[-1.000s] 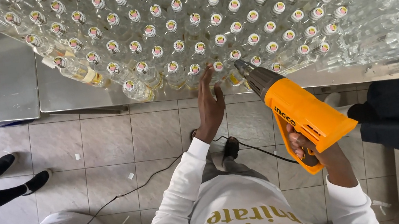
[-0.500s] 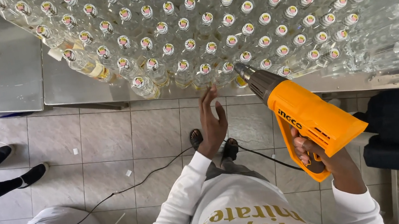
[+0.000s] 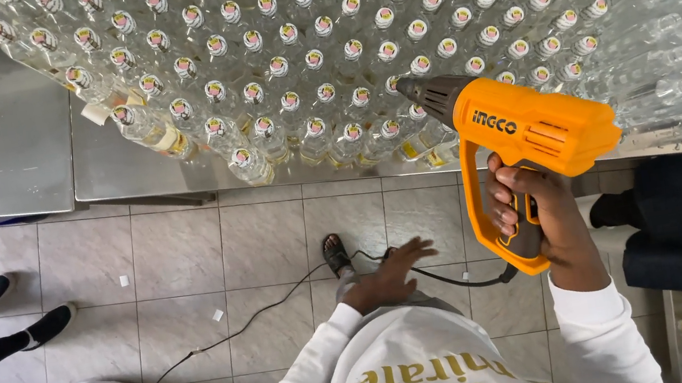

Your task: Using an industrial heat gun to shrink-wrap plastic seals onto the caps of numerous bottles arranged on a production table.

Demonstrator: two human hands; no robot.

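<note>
Dozens of small clear glass bottles (image 3: 311,52) with sealed caps stand packed in rows on the steel table (image 3: 4,170). My right hand (image 3: 543,220) is clenched around the grip of the orange heat gun (image 3: 523,142), its grey nozzle (image 3: 426,98) level with the front rows, close above the caps. My left hand (image 3: 389,274) hangs below the table edge with fingers spread, grasping nothing. I judge the gun rigid, moderately heavy and hot at the nozzle; the handle is the only safe hold. The bottles look light, slippery and fragile, best taken by the body. Its black cord (image 3: 244,327) trails across the tiled floor (image 3: 179,252). Against half a second ago, the left hand has dropped away from the front bottles, and the gun now sits flatter and higher.
</note>
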